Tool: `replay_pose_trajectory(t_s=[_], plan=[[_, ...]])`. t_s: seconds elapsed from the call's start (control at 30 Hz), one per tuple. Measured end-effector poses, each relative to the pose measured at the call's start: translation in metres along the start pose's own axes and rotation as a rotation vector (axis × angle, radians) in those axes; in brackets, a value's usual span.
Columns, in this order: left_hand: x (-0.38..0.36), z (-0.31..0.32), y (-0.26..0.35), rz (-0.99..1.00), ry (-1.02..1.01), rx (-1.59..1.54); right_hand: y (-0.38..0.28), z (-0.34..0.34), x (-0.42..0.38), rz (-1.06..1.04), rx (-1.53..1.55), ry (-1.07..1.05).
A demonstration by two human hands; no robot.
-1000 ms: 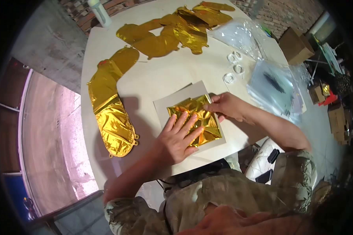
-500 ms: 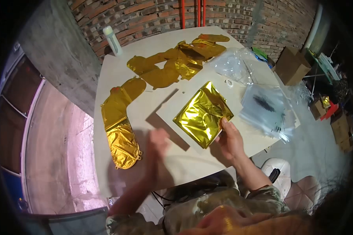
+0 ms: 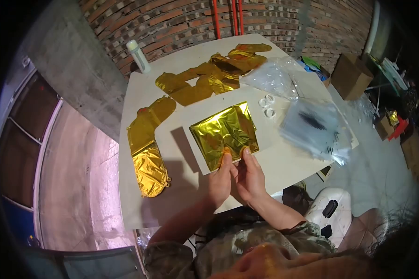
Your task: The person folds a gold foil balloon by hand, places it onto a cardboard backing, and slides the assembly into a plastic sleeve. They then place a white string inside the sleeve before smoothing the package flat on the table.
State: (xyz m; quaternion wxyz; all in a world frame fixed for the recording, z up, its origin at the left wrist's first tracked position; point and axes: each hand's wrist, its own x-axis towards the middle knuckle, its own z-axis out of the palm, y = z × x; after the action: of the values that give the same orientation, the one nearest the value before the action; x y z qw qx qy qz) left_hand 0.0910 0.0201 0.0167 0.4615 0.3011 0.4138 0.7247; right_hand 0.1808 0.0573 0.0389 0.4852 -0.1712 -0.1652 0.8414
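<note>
Both of my hands hold a folded gold foil balloon (image 3: 223, 130) above the table, with a white card (image 3: 260, 137) showing behind and around it. My left hand (image 3: 220, 180) grips the near edge, thumb on top of the foil and fingers underneath. Right beside it, my right hand (image 3: 250, 176) pinches the same edge with its thumb on top. To the left lies a flat, bent gold foil balloon (image 3: 148, 144). More flat gold foil balloons (image 3: 193, 86) spread across the far side, overlapping and partly wrinkled.
Small white rings (image 3: 269, 112) lie right of the held foil. Beyond them are a crumpled clear plastic bag (image 3: 274, 76) and a stack of clear sleeves (image 3: 314, 130). A white bottle (image 3: 138, 56) stands at the table's (image 3: 181, 204) far left corner. Cardboard boxes (image 3: 351, 76) and a white stool (image 3: 333, 211) are to the right.
My left hand has come in from the left and taken hold of the near edge. The foil balloon and card have moved left and turned. My right hand has shifted left, uncovering more white rings.
</note>
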Motion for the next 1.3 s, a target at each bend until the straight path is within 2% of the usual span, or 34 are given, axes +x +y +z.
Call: replay_pose_trajectory(t_s=[0.03,0.13,0.17,0.2,0.23,0.3,0.37,0.4,0.43,0.5,0.6,0.7,0.77,0.93,1.0,1.03,1.1,1.17,1.3], plan=[[-0.001,-0.004,0.005,-0.052,-0.039,0.009,0.001,-0.008,-0.004,-0.007,0.009,0.015],[-0.005,0.000,0.030,-0.087,-0.060,-0.029,-0.016,-0.017,-0.018,0.255,-0.107,-0.120],[-0.004,0.002,0.041,-0.159,0.037,-0.057,-0.035,-0.018,-0.026,0.251,-0.101,-0.116],[-0.004,-0.001,0.048,-0.234,0.140,-0.083,-0.056,-0.024,-0.037,0.327,-0.491,-0.256],[-0.004,-0.009,0.054,-0.242,0.144,-0.079,-0.073,-0.033,-0.043,0.400,-0.884,-0.398],[-0.006,-0.029,0.065,-0.381,0.276,-0.058,-0.096,-0.058,-0.052,0.239,-0.983,-0.355],[-0.012,-0.051,0.072,-0.488,0.227,0.027,-0.113,-0.046,-0.051,-0.196,-1.345,-0.228],[-0.014,-0.062,0.073,-0.571,0.164,0.108,-0.114,-0.049,-0.041,-0.452,-1.526,-0.270],[-0.017,-0.070,0.072,-0.658,0.099,0.191,-0.114,-0.049,-0.031,-0.610,-1.587,-0.350],[-0.019,-0.076,0.066,-0.724,0.060,0.127,-0.103,-0.051,-0.018,-0.696,-1.695,-0.385],[-0.020,-0.076,0.065,-0.793,0.040,0.161,-0.082,-0.053,-0.008,-0.670,-1.730,-0.338],[-0.025,-0.069,0.063,-0.809,0.020,0.054,-0.071,-0.053,-0.002,-0.612,-1.837,-0.325],[-0.025,-0.060,0.068,-0.840,0.065,-0.069,-0.065,-0.058,0.001,-0.613,-1.812,-0.321],[-0.029,-0.053,0.066,-0.792,0.067,-0.032,-0.059,-0.061,0.005,-0.634,-1.727,-0.293],[-0.029,-0.056,0.065,-0.779,0.056,-0.024,-0.060,-0.054,-0.002,-0.304,-1.471,-0.143],[-0.030,-0.059,0.063,-0.760,0.033,-0.010,-0.062,-0.051,-0.003,-0.299,-1.470,-0.135],[-0.030,-0.058,0.063,-0.745,0.006,0.004,-0.066,-0.046,-0.004,0.154,-1.126,0.011],[-0.029,-0.049,0.066,-0.687,0.020,0.048,-0.070,-0.047,-0.004,0.216,-1.047,-0.003],[-0.030,-0.050,0.063,-0.698,0.013,0.039,-0.075,-0.047,-0.006,0.321,-0.899,-0.015]])
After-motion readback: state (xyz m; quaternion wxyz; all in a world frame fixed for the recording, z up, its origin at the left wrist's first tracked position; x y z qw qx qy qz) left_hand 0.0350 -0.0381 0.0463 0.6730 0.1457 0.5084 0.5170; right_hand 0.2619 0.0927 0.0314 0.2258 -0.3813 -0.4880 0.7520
